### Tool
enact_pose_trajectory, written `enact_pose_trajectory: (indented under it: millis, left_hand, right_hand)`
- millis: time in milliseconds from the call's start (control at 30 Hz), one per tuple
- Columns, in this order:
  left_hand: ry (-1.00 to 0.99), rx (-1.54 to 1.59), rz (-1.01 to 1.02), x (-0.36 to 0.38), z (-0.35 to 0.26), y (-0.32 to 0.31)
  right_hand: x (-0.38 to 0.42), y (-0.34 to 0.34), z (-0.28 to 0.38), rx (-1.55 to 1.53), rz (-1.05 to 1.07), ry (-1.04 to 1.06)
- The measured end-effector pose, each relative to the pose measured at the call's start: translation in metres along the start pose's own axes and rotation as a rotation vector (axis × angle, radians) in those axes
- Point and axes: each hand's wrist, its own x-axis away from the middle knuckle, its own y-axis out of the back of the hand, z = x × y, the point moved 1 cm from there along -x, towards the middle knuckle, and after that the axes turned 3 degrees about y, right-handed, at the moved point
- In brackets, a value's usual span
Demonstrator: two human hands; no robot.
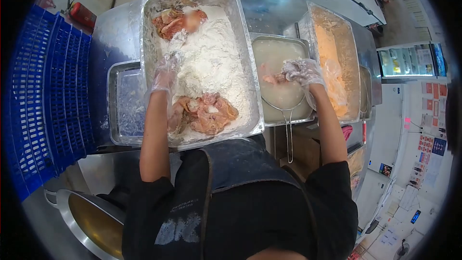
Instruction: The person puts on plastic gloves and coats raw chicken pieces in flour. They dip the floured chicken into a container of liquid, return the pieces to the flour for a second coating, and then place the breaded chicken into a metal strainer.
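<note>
My left hand (pixel 168 67), in a clear plastic glove caked with flour, reaches into a large metal tray (pixel 249 74) of white flour (pixel 211 50). Its fingers stretch forward, just short of raw chicken (pixel 168 25) at the tray's far left. Another spread-out piece of raw chicken (pixel 209 113), partly dusted, lies near the front. My right hand (pixel 304 71), also gloved and floury, is closed on a pinkish piece of raw chicken (pixel 273 78). It is over a tray of cloudy liquid, where a wire strainer (pixel 287 115) sits with its handle over the front edge.
Right of the liquid stands a tray of orange powder (pixel 328 53). A shallow metal tray (pixel 126 101) is on the left, beside stacked blue crates (pixel 53 91). A wide pan of yellowish oil (pixel 91 224) stands at lower left. A fire extinguisher (pixel 82 13) is behind the crates.
</note>
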Motion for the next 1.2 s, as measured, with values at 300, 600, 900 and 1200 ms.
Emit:
enact_pose_trajectory:
  millis: [300, 600, 900, 1200]
  left_hand:
    - [-0.097, -0.043, 0.002, -0.001, -0.013, 0.015]
    - [0.122, 0.310, -0.005, 0.005, -0.010, 0.010]
    - [0.163, -0.033, 0.076, 0.005, 0.013, -0.004]
    - [0.189, -0.819, 0.299, 0.018, -0.086, 0.059]
  right_hand:
    - [-0.027, -0.028, -0.048, -0.081, -0.300, 0.028]
    - [-0.027, -0.062, -0.004, 0.248, -0.122, -0.041]
    - [-0.016, -0.036, 0.023, 0.268, -0.070, -0.091]
    - [-0.011, -0.014, 0.021, 0.110, -0.370, 0.073]
